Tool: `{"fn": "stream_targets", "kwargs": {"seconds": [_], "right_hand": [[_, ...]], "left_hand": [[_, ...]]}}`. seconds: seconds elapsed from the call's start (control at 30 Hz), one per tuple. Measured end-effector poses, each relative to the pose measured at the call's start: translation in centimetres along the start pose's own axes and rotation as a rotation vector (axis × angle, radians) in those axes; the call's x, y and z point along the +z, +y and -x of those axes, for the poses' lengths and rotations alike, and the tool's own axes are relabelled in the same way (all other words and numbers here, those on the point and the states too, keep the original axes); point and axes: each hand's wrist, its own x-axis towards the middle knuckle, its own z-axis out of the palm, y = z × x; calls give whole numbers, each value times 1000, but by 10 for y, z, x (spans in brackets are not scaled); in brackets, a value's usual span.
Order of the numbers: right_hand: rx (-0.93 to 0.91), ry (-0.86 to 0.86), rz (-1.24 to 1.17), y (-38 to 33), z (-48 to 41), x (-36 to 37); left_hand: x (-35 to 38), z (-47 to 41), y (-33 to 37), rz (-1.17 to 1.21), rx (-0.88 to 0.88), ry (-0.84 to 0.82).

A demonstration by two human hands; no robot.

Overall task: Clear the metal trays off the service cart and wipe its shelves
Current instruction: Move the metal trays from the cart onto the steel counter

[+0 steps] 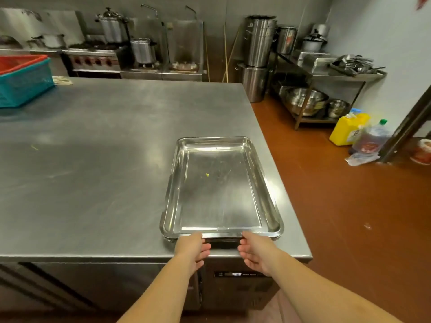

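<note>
Fingers: The fingers [205, 248] of both hands are loose, slightly bent and apart. The thumbs are up against the near rim of a stack of metal trays, and no pinch on the rim shows.
Hands: The left hand [192, 249] and right hand [254, 251] flank the middle of the stack's near end, palms turned toward each other.
Service cart: Not in view. Its shelves cannot be judged, and the wiping appears still to come.
Table: A broad steel table [105, 159] carries the stack near its right front corner, with a teal basket [23, 82] well apart at the far left.
Metal trays: The nested metal trays [221, 206] lie flat, long side running away from the person. The near end sits just beside the table's front edge.
Front edge: Likely trouble lies here. A tug or a careless brush from either hand could slide the smooth stack off the slick steel and onto the floor [338, 206].
Right corner: More trays set down off-square could push the stack toward the drop on the right.
Speck: A small yellow-green speck [206, 175] sits in the top tray and would probably be trapped under the next tray stacked on it.
</note>
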Motion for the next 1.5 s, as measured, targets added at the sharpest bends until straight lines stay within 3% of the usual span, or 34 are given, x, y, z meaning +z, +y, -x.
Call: {"fn": "stream_targets", "kwargs": {"seconds": [0.13, 0.27, 0.43, 0.53, 0.6, 0.73, 1.1, 1.5], "right_hand": [[-26, 67, 21, 4, -9, 7], [-102, 94, 197, 5, -12, 4], [-666, 318, 958, 2, -9, -13], [-957, 315, 1205, -4, -3, -17], [-1031, 261, 1378, -5, -8, -19], [-938, 329, 1623, -8, -15, -32], [-862, 380, 1603, 0, -13, -25], [-1007, 256, 1884, 18, -11, -17]], "left_hand": [[-10, -6, 4, -239, 64, -10], [-9, -8, 21, -600, 480, 51], [-16, -10, 34, -1367, 867, 151], [-21, -16, 34, -1681, 920, 204], [-26, -19, 32, -1790, 896, 231], [-32, -22, 27, -1880, 860, 271], [-49, -34, 16, -1745, 835, 273], [-72, -19, 21, -1665, 785, 239]]}}
